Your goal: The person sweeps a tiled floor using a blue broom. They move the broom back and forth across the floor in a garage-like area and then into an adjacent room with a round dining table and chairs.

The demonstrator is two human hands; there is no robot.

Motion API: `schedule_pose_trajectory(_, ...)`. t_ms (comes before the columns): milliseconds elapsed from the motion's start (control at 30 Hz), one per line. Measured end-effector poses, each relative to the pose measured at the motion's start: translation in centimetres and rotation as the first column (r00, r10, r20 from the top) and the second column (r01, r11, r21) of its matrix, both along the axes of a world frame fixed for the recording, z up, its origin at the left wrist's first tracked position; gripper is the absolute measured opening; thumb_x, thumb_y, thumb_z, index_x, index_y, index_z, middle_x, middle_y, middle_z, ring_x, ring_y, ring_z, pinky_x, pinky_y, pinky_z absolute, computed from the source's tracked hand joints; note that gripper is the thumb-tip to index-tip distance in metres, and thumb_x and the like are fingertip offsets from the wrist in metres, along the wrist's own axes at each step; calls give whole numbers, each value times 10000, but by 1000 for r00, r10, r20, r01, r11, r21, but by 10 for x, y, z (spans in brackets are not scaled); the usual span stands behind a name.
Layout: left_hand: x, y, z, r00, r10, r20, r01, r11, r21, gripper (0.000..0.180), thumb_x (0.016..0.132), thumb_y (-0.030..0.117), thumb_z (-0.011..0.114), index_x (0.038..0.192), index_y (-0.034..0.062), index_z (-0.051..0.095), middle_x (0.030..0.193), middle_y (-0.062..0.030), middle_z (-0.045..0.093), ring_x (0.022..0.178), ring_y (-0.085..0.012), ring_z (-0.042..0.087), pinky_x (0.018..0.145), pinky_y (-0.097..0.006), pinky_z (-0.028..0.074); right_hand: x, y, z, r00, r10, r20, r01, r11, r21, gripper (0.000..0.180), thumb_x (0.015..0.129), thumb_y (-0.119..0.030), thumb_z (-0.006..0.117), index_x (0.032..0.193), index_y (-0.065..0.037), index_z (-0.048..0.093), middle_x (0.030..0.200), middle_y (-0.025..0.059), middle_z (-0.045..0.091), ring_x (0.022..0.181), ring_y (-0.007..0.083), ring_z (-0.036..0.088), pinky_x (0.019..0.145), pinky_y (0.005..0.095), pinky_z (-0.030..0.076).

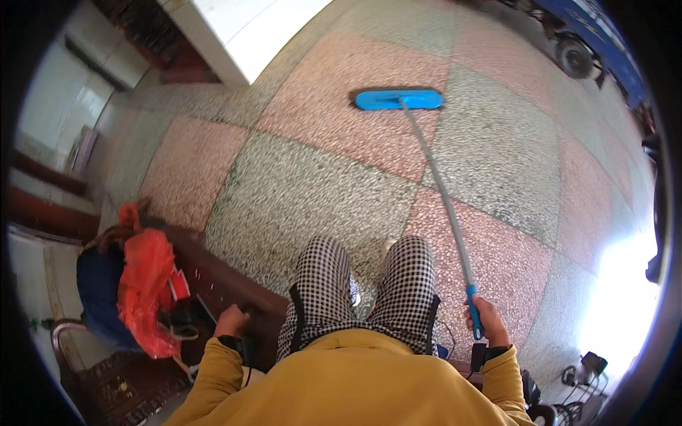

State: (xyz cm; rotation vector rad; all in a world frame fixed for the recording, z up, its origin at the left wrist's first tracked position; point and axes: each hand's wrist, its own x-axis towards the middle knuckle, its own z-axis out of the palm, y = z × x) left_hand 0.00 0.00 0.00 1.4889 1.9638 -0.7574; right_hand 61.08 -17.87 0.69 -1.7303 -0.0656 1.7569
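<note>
Head view, looking down at a seated person in a yellow jacket (355, 383) and checked trousers (369, 284).

Right hand (486, 319): fingers wrapped fully around the blue grip at the near end of the mop pole (444, 192), a closed fist with the thumb side upward. The pole is metal and runs away from the hand, slanting up and to the left across the floor.

Mop head (398, 99): a flat blue rectangular pad lying flat on the floor (298, 192), far from the person, toward the far edge of the floor. It lies on a pink square, near the seam with a green square. The pole joins it at about the middle of its long side.

Floor: speckled terrazzo in large pink and green squares.

Left hand (231, 321): resting on the edge of a dark wooden bench (213, 277), fingers curled down over it. Whether they grip anything small cannot be told.

On the bench, to the left of that hand, lies an orange plastic bag (145, 284) against a dark blue bundle (96, 291). The bag is close to the hand, not touching it.

At the far right corner of the floor stands a blue vehicle with a wheel (574, 57).
</note>
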Motion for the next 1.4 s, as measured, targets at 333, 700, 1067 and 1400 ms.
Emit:
schedule_pose_trajectory(333, 233, 121, -14, 708, -446, 548, 182, 865, 468, 420, 868, 278, 452, 1208, 36, 409, 1173, -137, 483, 1051, -305, 473, 860, -370, 396, -98, -44, 132, 934, -344, -93, 350, 935, 56, 310, 889, -287, 417, 1044, -24, 471, 638, 17, 461, 411, 73, 364, 361, 211, 305)
schedule_pose_trajectory(700, 468, 17, 23, 264, -432, 863, 521, 816, 249, 752, 783, 428, 566, 1246, -78, 258, 1054, -200, 514, 953, -251, 528, 811, -311, 422, -146, -70, 182, 836, -472, -280, 509, 858, 73, 302, 891, -273, 424, 1056, -22, 455, 647, 20, 450, 405, 65, 354, 335, 196, 283)
schedule_pose_trajectory(1067, 502, 145, -3, 202, 314, 928, 165, 923, -348, 400, 749, 137, 501, 1065, -88, 403, 931, -222, 559, 872, -290, 558, 777, -365, 449, -74, 177, 76, 944, -272, -186, 320, 891, 323, 289, 868, -321, 450, 797, -41, 452, 505, 50, 454, 354, 130, 415, 303, 272, 349)
schedule_pose_trajectory(1400, 493, 195, -2, -28, 552, 833, 264, 808, -526, 331, 824, 458, 432, 700, 154, 467, 499, 67, 401, 325, -61, 338, 273, -181, 224, -42, 300, 8, 916, -373, -150, 399, 794, 458, 325, 881, -339, 398, 744, -55, 475, 563, 40, 470, 393, 135, 427, 329, 256, 343)
